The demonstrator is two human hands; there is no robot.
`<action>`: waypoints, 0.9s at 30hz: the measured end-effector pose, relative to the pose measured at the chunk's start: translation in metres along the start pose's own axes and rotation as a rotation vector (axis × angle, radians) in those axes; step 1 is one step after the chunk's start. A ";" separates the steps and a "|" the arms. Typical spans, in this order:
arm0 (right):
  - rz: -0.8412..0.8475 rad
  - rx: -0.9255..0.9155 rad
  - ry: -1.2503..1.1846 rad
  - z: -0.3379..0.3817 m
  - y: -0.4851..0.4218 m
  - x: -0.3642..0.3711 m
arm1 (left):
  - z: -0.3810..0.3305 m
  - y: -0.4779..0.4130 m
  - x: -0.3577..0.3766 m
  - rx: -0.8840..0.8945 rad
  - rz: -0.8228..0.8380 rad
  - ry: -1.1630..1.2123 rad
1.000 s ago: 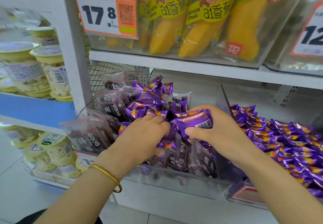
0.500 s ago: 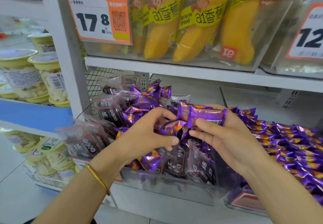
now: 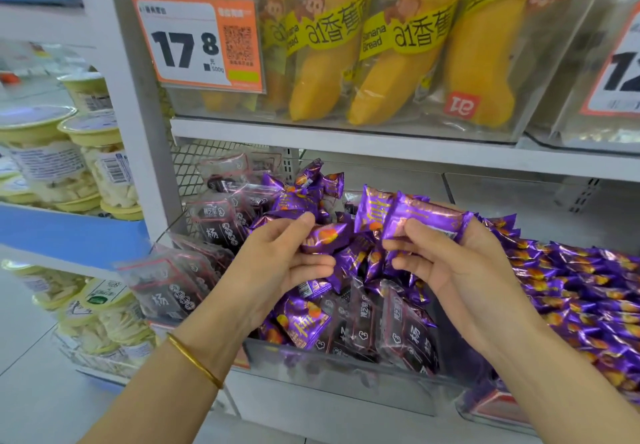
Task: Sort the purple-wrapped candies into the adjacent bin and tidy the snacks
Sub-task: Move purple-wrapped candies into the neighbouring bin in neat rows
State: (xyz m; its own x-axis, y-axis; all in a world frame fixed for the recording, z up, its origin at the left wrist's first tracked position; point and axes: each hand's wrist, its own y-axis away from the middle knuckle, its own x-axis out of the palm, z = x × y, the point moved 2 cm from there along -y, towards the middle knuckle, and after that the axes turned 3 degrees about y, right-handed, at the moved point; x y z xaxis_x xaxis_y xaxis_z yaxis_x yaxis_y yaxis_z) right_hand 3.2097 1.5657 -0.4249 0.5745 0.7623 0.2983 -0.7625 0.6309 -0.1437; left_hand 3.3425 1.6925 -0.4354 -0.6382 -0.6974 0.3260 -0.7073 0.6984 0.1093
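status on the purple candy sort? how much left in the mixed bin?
Done: the adjacent bin on the right already holds a dense pile of purple candies. In hand: the left hand pinches one purple candy and the right hand holds several more, all above the mixed bin. Left: purple candies remain there, at the back and front, among the dark snack packets.

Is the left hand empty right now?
No, the left hand pinches one shiny purple-wrapped candy between thumb and fingers above the clear plastic bin of mixed snacks.
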 end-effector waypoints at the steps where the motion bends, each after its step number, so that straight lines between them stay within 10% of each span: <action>1: 0.015 -0.015 -0.002 0.002 0.001 0.002 | -0.001 0.001 0.000 0.020 -0.023 -0.009; 11: 0.140 0.039 0.176 -0.011 0.004 0.010 | 0.000 0.003 0.008 0.059 0.033 -0.372; 18: 0.147 0.057 0.174 -0.012 0.005 0.010 | -0.002 0.010 0.014 -0.045 0.284 -0.154; 27: 0.033 -0.106 0.294 -0.002 0.005 0.004 | 0.001 0.003 0.004 -0.002 0.174 -0.117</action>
State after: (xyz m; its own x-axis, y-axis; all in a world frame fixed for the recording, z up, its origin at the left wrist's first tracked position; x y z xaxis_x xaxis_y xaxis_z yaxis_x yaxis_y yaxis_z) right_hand 3.2088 1.5718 -0.4259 0.6229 0.7822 0.0081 -0.7559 0.6046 -0.2511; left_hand 3.3377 1.6918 -0.4345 -0.7819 -0.5798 0.2289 -0.5826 0.8104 0.0625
